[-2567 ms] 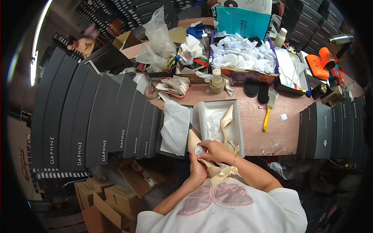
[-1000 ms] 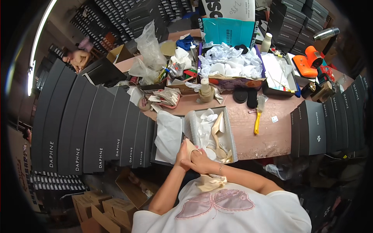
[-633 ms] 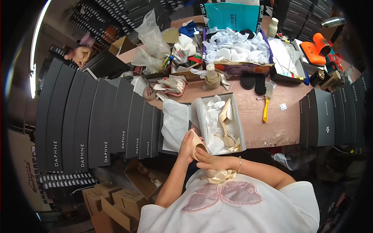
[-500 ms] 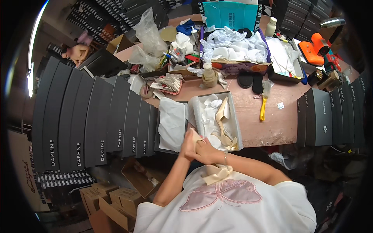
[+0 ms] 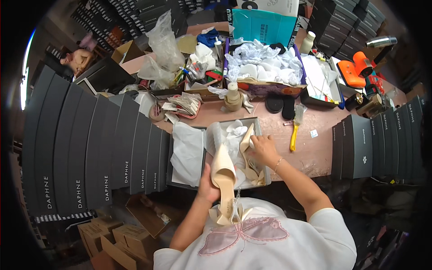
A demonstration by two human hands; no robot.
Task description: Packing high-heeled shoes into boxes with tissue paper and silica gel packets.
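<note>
A cream pointed-toe shoe (image 5: 223, 164) with a bow and a sparkly strap is in my left hand (image 5: 208, 188), toe pointing away from me. The fingers wrap its side, in front of an open shoe box (image 5: 263, 171). My right hand (image 5: 266, 150) is over the box's right wall, fingers bent and pinched together; a small whitish bit shows at the fingertips, too small to name. Beside it in the box lies a second cream shoe (image 5: 245, 140), among crumpled white paper (image 5: 235, 131). White tissue (image 5: 188, 148) covers the box's left part.
Grey shoe boxes stand in a row at left (image 5: 96, 148) and right (image 5: 364, 148). Beyond are a bottle (image 5: 233, 99), a yellow-handled brush (image 5: 294, 132), black pads (image 5: 281, 105), a carton of paper stuffing (image 5: 265, 67) and an orange tool (image 5: 353, 69). Cardboard cartons (image 5: 130, 238) sit low at left.
My hands were together on the shoe. The right has let go and moved right and away to the box; the left now holds the shoe alone. The whole view has shifted slightly.
</note>
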